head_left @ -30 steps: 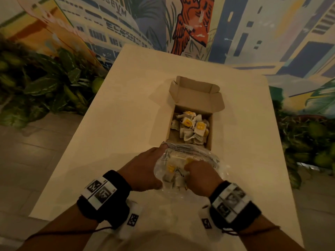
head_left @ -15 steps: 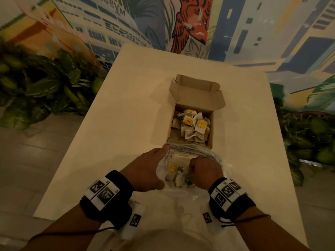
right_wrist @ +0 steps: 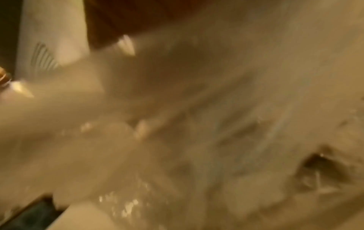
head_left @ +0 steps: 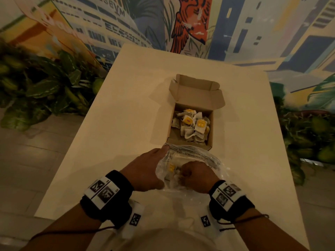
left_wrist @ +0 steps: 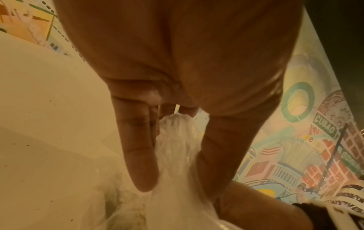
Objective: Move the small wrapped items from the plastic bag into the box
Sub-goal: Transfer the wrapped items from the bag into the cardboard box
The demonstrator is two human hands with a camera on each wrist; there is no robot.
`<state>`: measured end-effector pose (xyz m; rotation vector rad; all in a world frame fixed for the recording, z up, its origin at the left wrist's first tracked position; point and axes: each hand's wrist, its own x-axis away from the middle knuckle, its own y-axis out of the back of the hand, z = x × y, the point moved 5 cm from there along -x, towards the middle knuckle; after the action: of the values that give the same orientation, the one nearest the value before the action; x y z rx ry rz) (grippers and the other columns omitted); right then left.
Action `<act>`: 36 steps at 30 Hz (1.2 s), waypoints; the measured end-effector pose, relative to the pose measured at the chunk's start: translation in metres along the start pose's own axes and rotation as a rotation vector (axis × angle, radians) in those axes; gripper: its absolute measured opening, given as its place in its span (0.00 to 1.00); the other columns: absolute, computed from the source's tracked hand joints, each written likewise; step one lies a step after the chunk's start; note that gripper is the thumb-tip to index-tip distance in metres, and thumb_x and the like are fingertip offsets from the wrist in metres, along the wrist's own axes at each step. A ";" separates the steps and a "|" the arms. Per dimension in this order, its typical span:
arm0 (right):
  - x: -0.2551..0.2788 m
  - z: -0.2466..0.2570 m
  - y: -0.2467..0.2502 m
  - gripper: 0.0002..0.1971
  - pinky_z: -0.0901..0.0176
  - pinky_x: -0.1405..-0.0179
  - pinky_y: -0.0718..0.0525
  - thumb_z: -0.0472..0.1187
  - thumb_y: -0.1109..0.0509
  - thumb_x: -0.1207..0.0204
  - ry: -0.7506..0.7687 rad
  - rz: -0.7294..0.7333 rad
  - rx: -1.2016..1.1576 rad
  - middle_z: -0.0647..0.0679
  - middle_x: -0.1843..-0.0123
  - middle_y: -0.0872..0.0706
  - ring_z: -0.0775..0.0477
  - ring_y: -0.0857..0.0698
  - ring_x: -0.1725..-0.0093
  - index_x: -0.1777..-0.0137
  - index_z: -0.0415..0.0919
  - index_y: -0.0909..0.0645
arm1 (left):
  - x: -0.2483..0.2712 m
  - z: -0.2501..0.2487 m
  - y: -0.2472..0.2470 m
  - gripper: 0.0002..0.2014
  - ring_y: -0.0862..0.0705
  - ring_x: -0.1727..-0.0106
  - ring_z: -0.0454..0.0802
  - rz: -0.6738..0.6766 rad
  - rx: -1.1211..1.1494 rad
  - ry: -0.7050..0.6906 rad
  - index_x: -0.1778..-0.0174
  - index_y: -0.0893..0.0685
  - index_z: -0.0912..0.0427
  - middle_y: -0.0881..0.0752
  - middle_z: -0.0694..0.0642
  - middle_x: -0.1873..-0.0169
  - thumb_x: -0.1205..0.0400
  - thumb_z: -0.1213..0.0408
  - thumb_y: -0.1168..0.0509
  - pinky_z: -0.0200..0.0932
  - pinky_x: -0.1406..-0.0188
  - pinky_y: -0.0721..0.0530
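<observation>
An open cardboard box [head_left: 211, 124] stands mid-table, and several small white wrapped items with yellow labels [head_left: 194, 125] lie inside it. Just in front lies a clear plastic bag [head_left: 203, 156] with a few more wrapped items [head_left: 171, 167]. My left hand [head_left: 152, 165] pinches the bag's left rim. In the left wrist view the plastic [left_wrist: 177, 140] is bunched between finger and thumb. My right hand [head_left: 192, 175] is inside the bag, curled into a fist over the items there. Its fingertips are hidden. The right wrist view is a blur of plastic [right_wrist: 197, 124].
The box's lid flap [head_left: 197, 93] stands open at the far side. The pale table [head_left: 126, 115] ends close to my body and at a painted wall [head_left: 190, 24] beyond. Leafy plants [head_left: 36, 87] line the floor on both sides.
My right hand has shifted slightly left within the bag and its fingers have curled tighter over the items. The left hand keeps its hold on the bag rim.
</observation>
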<state>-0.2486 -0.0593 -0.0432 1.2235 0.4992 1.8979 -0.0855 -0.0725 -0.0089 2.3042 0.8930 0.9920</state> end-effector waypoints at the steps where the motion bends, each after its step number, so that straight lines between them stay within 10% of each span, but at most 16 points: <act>1: -0.001 -0.001 -0.005 0.08 0.57 0.62 0.26 0.43 0.28 0.31 -0.013 -0.006 0.037 0.48 0.64 0.17 0.46 0.20 0.62 0.70 0.52 0.18 | 0.000 0.000 0.000 0.55 0.36 0.22 0.54 0.000 -0.002 -0.003 0.19 0.59 0.49 0.42 0.52 0.19 0.32 0.56 0.25 0.52 0.27 0.30; 5: 0.000 -0.002 -0.003 0.07 0.59 0.63 0.29 0.45 0.31 0.28 -0.034 -0.117 0.017 0.43 0.55 0.11 0.43 0.17 0.55 0.56 0.44 0.13 | 0.001 0.000 0.000 0.55 0.38 0.21 0.53 0.001 0.003 0.001 0.19 0.59 0.49 0.43 0.52 0.18 0.31 0.56 0.25 0.51 0.25 0.32; 10: 0.017 0.003 0.024 0.08 0.47 0.59 0.14 0.43 0.25 0.31 0.049 -0.278 -0.224 0.43 0.65 0.10 0.43 0.14 0.63 0.66 0.39 0.14 | 0.002 0.004 0.001 0.55 0.37 0.22 0.52 -0.011 0.004 0.012 0.19 0.59 0.49 0.41 0.52 0.19 0.31 0.56 0.25 0.48 0.26 0.31; 16: 0.042 0.017 0.047 0.02 0.61 0.65 0.18 0.39 0.24 0.32 0.125 -0.429 -0.329 0.53 0.71 0.14 0.54 0.16 0.68 0.65 0.43 0.13 | 0.001 0.006 0.002 0.55 0.37 0.22 0.54 -0.017 -0.003 0.019 0.19 0.59 0.49 0.42 0.52 0.19 0.32 0.55 0.24 0.51 0.25 0.32; 26: 0.047 0.018 0.048 0.05 0.49 0.63 0.15 0.40 0.24 0.32 0.109 -0.529 -0.363 0.47 0.69 0.12 0.48 0.15 0.67 0.67 0.43 0.15 | 0.002 0.009 0.001 0.55 0.38 0.21 0.54 -0.005 0.005 0.034 0.19 0.59 0.50 0.43 0.53 0.18 0.31 0.56 0.25 0.50 0.24 0.33; 32: 0.041 0.005 0.043 0.04 0.52 0.62 0.16 0.38 0.24 0.33 0.052 -0.545 -0.368 0.46 0.68 0.12 0.47 0.15 0.65 0.66 0.41 0.15 | 0.002 0.011 0.001 0.55 0.38 0.21 0.54 -0.023 0.023 0.030 0.19 0.58 0.49 0.41 0.52 0.19 0.32 0.55 0.24 0.50 0.25 0.32; 36: 0.046 0.003 0.042 0.04 0.71 0.67 0.22 0.36 0.23 0.32 0.072 -0.598 -0.449 0.51 0.69 0.13 0.53 0.17 0.65 0.65 0.43 0.15 | 0.003 0.013 0.001 0.55 0.38 0.21 0.54 -0.024 0.033 0.037 0.19 0.58 0.48 0.42 0.52 0.18 0.32 0.54 0.25 0.52 0.26 0.32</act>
<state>-0.2725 -0.0479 0.0132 0.6216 0.3898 1.4330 -0.0738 -0.0733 -0.0152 2.3036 0.9561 1.0200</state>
